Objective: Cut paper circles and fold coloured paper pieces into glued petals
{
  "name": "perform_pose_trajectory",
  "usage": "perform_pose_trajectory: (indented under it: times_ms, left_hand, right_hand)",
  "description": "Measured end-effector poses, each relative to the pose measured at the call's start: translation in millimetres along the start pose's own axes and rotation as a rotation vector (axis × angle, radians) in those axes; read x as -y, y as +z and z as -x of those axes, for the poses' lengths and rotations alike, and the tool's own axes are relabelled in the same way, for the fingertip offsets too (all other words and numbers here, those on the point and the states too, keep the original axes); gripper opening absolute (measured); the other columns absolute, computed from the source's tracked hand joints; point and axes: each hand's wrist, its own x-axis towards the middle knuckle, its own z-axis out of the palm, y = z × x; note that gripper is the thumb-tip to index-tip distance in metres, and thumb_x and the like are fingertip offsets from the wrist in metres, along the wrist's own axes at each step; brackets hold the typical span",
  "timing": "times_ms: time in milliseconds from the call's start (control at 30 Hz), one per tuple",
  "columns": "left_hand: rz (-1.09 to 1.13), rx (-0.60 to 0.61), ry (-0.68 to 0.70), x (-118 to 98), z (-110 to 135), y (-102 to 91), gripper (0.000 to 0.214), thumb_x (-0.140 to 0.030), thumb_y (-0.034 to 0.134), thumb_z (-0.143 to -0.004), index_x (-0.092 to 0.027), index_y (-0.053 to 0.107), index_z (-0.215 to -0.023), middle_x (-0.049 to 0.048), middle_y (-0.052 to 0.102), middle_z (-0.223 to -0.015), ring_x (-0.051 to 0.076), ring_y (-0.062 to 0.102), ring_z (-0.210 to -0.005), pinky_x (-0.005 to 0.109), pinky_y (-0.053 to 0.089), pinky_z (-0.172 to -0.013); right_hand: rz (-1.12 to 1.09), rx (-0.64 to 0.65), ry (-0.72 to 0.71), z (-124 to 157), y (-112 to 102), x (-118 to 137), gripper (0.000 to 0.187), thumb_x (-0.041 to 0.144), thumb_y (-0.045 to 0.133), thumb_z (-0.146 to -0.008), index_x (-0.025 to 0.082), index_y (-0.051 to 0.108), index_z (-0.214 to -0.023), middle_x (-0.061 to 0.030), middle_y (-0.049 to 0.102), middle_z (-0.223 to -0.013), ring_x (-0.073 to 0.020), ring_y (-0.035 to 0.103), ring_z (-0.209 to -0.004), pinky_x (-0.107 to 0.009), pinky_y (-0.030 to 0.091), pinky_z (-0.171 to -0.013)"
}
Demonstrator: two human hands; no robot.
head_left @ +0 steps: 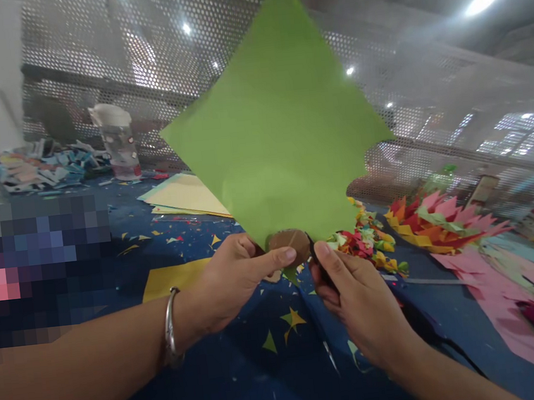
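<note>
A large sheet of green paper (282, 116) stands up in front of me, with cut notches along its lower right edge. My left hand (230, 280), with a silver bangle at the wrist, pinches its bottom edge. Under that thumb a round brown disc (293, 245) is pressed against the paper. My right hand (354, 299) is closed round dark scissors (319, 271) at the paper's lower edge, beside the disc; the fingers hide most of them. Below the hands, green and yellow scraps (293, 318) and a slim pen-like tool (327, 346) lie on the blue table.
Stacked yellow sheets (190, 192) and a clear cup (120, 142) stand at the back left, near heaped paper strips (48, 165). Folded-paper flowers (445, 219) and pink paper (503, 315) lie on the right. A perforated metal panel (146, 53) rises behind.
</note>
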Motion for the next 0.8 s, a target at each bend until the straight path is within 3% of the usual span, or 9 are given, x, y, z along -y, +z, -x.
perform_pose_trajectory:
  times_ms: [133, 300, 467, 633, 800]
  left_hand:
    - [0.038, 0.004, 0.011, -0.9, -0.2, 1.0, 0.027, -0.036, 0.078, -0.072, -0.013, 0.067, -0.064, 0.0000, 0.057, -0.059, 0.011, 0.047, -0.058, 0.025, 0.036, -0.056]
    - [0.106, 0.057, 0.027, -1.9, 0.0, 2.3, 0.019, -0.032, 0.075, -0.076, -0.014, 0.072, -0.080, 0.0000, 0.059, -0.068, 0.010, 0.046, -0.063, 0.025, 0.036, -0.062]
    - [0.068, 0.053, 0.025, -4.7, 0.5, 2.4, 0.022, -0.029, 0.076, -0.076, -0.014, 0.065, -0.063, -0.0043, 0.051, -0.057, 0.008, 0.039, -0.056, 0.023, 0.031, -0.056]
    - [0.107, 0.116, 0.034, -8.0, 0.7, 3.1, 0.018, -0.028, 0.073, -0.079, -0.015, 0.068, -0.068, -0.0027, 0.057, -0.063, 0.008, 0.044, -0.060, 0.023, 0.035, -0.060]
    - [0.103, 0.123, 0.046, -4.4, -0.9, 1.4, 0.017, -0.028, 0.072, -0.080, -0.015, 0.069, -0.070, -0.0028, 0.055, -0.065, 0.009, 0.043, -0.062, 0.023, 0.036, -0.064]
  right_hand:
    - [0.010, -0.002, 0.006, 0.6, -0.7, 0.8, 0.053, 0.065, 0.059, -0.083, 0.018, 0.049, -0.061, 0.0097, 0.028, -0.044, -0.0038, 0.023, -0.039, -0.018, 0.015, -0.037]
    - [0.012, 0.001, 0.007, 0.7, -0.3, 2.4, 0.054, 0.066, 0.060, -0.081, 0.018, 0.049, -0.061, 0.0099, 0.029, -0.043, -0.0036, 0.022, -0.037, -0.018, 0.015, -0.036]
    - [0.012, -0.005, 0.003, 0.1, -1.4, 1.8, 0.052, 0.065, 0.060, -0.082, 0.018, 0.050, -0.062, 0.0100, 0.029, -0.044, -0.0036, 0.023, -0.038, -0.017, 0.015, -0.036]
    - [0.040, -0.001, 0.005, 0.1, -2.4, 1.3, 0.052, 0.065, 0.059, -0.083, 0.018, 0.049, -0.062, 0.0099, 0.029, -0.045, -0.0039, 0.024, -0.039, -0.018, 0.016, -0.037]
    - [0.060, -0.011, 0.005, -0.4, -1.9, 1.5, 0.051, 0.064, 0.058, -0.084, 0.019, 0.049, -0.062, 0.0096, 0.027, -0.045, -0.0047, 0.024, -0.039, -0.020, 0.015, -0.038]
